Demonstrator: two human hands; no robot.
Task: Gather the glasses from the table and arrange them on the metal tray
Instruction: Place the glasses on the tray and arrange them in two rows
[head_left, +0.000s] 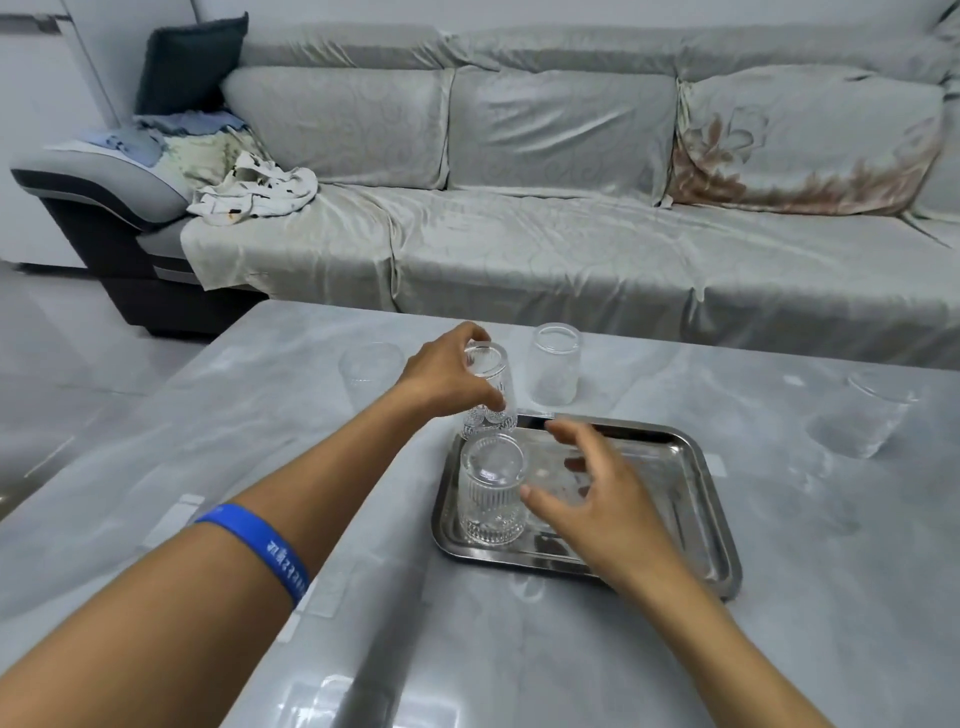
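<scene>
A metal tray (691, 499) lies on the grey table. A ribbed glass (491, 493) stands upside down in the tray's near left corner. My left hand (447, 374) grips a second patterned glass (491, 389), upside down, at the tray's far left corner. My right hand (597, 488) hovers over the tray with fingers spread, holding nothing, just right of the ribbed glass. Three more clear glasses stand on the table: one (553, 364) behind the tray, one (370, 370) at the left, one (862, 415) at the right.
A grey sofa (571, 218) with a cover runs along the far side of the table. Crumpled cloths (254, 189) and a dark cushion (189, 62) lie at its left end. The tiled floor (62, 353) shows to the left of the table.
</scene>
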